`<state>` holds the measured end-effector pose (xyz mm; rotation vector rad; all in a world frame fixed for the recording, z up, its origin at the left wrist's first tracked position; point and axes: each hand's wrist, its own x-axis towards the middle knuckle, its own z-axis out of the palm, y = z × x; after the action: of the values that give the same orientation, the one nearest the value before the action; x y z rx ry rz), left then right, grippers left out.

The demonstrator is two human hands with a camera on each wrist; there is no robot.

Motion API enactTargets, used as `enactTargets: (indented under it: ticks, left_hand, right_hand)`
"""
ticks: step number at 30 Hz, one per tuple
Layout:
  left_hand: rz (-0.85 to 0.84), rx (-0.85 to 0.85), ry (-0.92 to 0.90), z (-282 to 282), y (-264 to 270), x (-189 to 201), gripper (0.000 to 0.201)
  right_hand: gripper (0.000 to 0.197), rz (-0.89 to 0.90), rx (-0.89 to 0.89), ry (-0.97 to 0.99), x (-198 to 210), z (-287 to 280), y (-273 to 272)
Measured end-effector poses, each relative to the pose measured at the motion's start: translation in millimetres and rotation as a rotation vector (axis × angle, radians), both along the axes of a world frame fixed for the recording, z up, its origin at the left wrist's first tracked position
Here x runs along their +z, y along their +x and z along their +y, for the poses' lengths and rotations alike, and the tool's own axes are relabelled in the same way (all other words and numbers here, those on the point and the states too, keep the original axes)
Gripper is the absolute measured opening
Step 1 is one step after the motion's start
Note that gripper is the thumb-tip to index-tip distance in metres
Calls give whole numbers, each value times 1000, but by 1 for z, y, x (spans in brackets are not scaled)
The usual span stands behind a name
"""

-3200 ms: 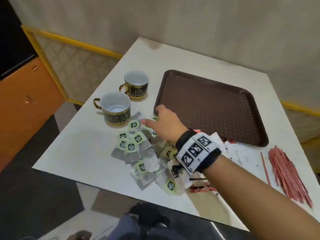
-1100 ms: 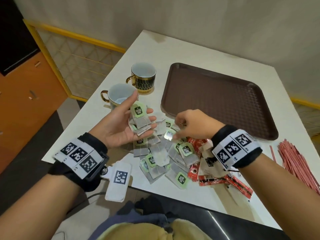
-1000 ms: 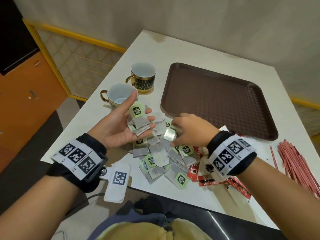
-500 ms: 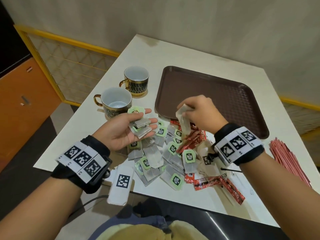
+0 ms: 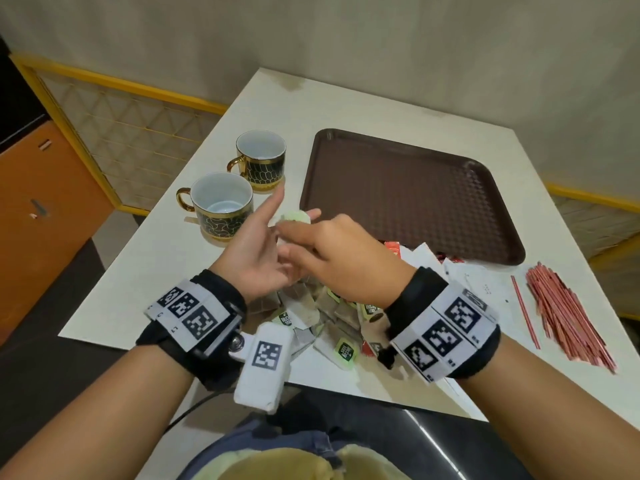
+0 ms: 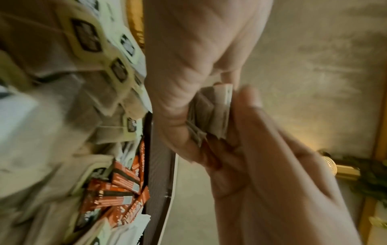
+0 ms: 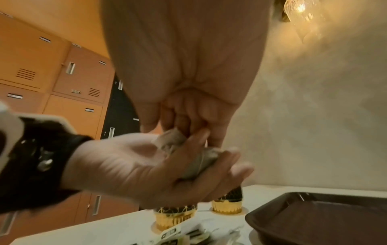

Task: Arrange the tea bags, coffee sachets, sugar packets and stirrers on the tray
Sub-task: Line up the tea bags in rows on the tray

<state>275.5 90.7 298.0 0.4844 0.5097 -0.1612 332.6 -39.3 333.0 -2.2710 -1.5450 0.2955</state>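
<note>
My left hand (image 5: 258,252) is held palm-up above the table, cupping a small stack of tea bags (image 5: 294,217) with its thumb raised. The right hand (image 5: 313,245) reaches across and pinches a tea bag (image 7: 169,137) against that stack. From the left wrist, the stack (image 6: 211,112) shows squeezed between both hands. A loose pile of green-tagged tea bags (image 5: 332,317) lies on the table under my wrists. Red coffee sachets (image 5: 393,245) and white sugar packets (image 5: 485,282) lie to its right. The brown tray (image 5: 408,188) is bare. Red stirrers (image 5: 568,313) lie at the far right.
Two black-and-gold cups (image 5: 221,206) (image 5: 261,161) stand left of the tray on the white table (image 5: 145,271). A yellow-framed railing (image 5: 131,133) and orange lockers (image 7: 62,74) are off to the left. A wall runs behind the table.
My right hand carried a tea bag from near the tray's front edge over to my left palm. The left hand lifted a little and its thumb came off the stack.
</note>
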Motion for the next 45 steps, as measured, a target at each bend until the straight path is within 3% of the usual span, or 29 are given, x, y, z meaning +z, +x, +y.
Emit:
enactTargets:
  ticks: [3, 7, 9, 12, 14, 19, 24, 29, 32, 34, 40, 45]
  left_hand:
    - [-30, 10, -2, 8, -9, -7, 48]
    - [-50, 59, -11, 24, -22, -5, 45]
    - [-28, 113, 50, 36, -29, -2, 49]
    - [-65, 162, 50, 53, -40, -4, 88]
    - [-92, 140, 67, 59, -46, -5, 99]
    - [-41, 143, 92, 53, -52, -4, 62]
    - [-2, 162, 92, 46, -53, -2, 35]
    - [4, 164, 84, 48, -55, 0, 46]
    - [20, 166, 96, 47, -56, 0, 39]
    - [26, 169, 95, 46, -55, 1, 37]
    - [36, 167, 108, 48, -55, -2, 41]
    - [55, 129, 96, 49, -55, -5, 47]
  right_hand:
    - [26, 129, -35, 98, 7, -5, 2]
    - [25, 244, -300, 332, 9, -6, 23]
    - [22, 230, -371, 195, 5, -2, 38]
    - [17, 230, -397, -138, -11, 12, 50]
    - [28, 214, -402, -302, -27, 23, 50]
    - [38, 111, -345, -509, -47, 44, 41]
    - [41, 274, -436, -534, -47, 47, 49]
    - [45, 374, -507, -445, -44, 49, 52]
    - [48, 378, -569, -380, -41, 54, 46]
    - [42, 360, -572, -406, -43, 59, 42]
    - [57, 347, -603, -474, -44, 58, 40]
    - [28, 433, -581, -385, -39, 46, 51]
